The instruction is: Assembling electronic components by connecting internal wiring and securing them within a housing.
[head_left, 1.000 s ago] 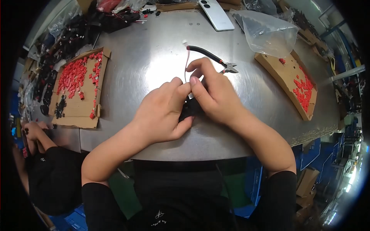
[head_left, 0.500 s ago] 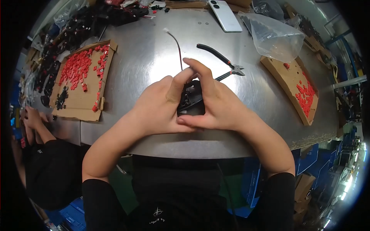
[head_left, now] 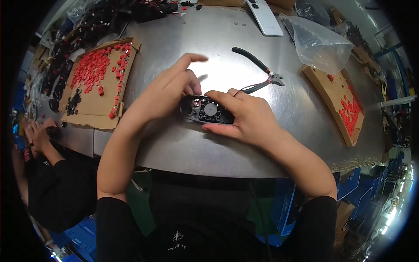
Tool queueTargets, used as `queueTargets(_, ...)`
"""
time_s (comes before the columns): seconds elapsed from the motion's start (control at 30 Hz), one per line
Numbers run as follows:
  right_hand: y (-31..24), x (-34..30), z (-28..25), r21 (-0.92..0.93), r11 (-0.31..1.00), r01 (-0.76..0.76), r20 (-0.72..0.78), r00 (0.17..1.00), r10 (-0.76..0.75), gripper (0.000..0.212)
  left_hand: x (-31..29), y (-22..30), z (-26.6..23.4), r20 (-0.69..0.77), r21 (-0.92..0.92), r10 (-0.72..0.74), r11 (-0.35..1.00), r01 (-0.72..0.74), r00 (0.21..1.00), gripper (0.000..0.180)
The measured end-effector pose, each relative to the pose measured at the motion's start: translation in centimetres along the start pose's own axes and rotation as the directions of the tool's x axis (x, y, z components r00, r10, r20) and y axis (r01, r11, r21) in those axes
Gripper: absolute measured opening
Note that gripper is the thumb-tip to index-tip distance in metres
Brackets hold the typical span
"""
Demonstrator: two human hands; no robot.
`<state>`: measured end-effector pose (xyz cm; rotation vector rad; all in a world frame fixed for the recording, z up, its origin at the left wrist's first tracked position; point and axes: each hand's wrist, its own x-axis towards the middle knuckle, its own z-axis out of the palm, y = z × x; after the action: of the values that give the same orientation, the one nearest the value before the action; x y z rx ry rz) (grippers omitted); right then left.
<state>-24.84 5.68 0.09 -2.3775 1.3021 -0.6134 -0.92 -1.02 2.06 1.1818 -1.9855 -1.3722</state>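
Observation:
A black plastic housing with a small round fan [head_left: 210, 109] set in it lies across the middle of the table, tilted toward me. My right hand [head_left: 248, 113] grips its right end, fingers over the far edge and thumb along the near one. My left hand [head_left: 168, 89] is at the housing's far left corner; its index finger stretches out past it and the other fingers bend down close to the edge. Whether they touch it I cannot tell, and the left thumb is hidden. A thin dark red wire [head_left: 257, 84] runs from behind my right hand toward the black-handled side cutters [head_left: 276, 79].
On the left is a cardboard tray [head_left: 94, 123] of red and black small parts; another cardboard tray [head_left: 325, 94] with red parts sits right. A white phone [head_left: 265, 18] and a clear plastic bag [head_left: 321, 46] lie at the back. Another person's hand [head_left: 39, 135] is far left.
My left hand has come away from the right one, its index finger now extended. The housing has turned so its fan shows, and the wire now lies to the right.

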Motion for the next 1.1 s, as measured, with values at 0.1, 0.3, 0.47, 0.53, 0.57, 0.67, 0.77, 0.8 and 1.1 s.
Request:
queueTargets(0.1,0.1,0.1,0.0,-0.012,1.000,0.005,-0.021,1.000,-0.005,0.066,-0.5,-0.2,-2.4,0.144,0.157,0.158,0.971,-0.180,0.977,0.042)
queueTargets(0.3,0.7,0.2,-1.7,0.031,0.996,-0.088,0.034,0.996,0.087,0.063,0.5,-1.3,-1.6,0.209,0.453,0.359,0.789,-0.415,0.910,0.040)
queueTargets(0.47,1.1,0.6,-2.7,0.082,0.992,-0.095,0.128,0.988,0.084,0.065,1.8,-2.9,-0.3,0.162,0.477,0.420,0.759,-0.443,0.893,0.027)
queueTargets(0.53,1.2,0.7,-2.8,0.094,0.990,-0.109,0.140,0.986,0.095,0.065,2.3,-2.4,-0.3,0.171,0.404,0.431,0.790,-0.462,0.886,0.027)
queueTargets(0.57,1.1,0.7,-2.9,0.109,0.988,-0.106,0.142,0.986,0.090,0.064,2.4,-2.4,-0.4,0.172,0.394,0.422,0.799,-0.454,0.890,0.027)
queueTargets(0.67,0.8,1.2,-3.4,0.112,0.985,-0.129,0.152,0.982,0.111,0.065,2.7,-2.6,-0.6,0.196,0.383,0.449,0.783,-0.490,0.872,0.029)
queueTargets(0.77,0.6,1.2,-3.3,0.115,0.982,-0.147,0.152,0.980,0.129,0.066,2.8,-2.8,-0.6,0.195,0.378,0.447,0.787,-0.488,0.873,0.026)
queueTargets(0.8,0.5,1.2,-3.3,0.128,0.980,-0.150,0.142,0.981,0.132,0.067,2.8,-2.9,-0.5,0.195,0.376,0.447,0.789,-0.487,0.873,0.026)
queueTargets(1.1,-0.4,1.2,-3.4,-0.007,0.982,-0.187,0.151,0.971,0.186,0.066,2.8,-3.2,-0.6,0.192,0.378,0.461,0.780,-0.499,0.867,0.024)
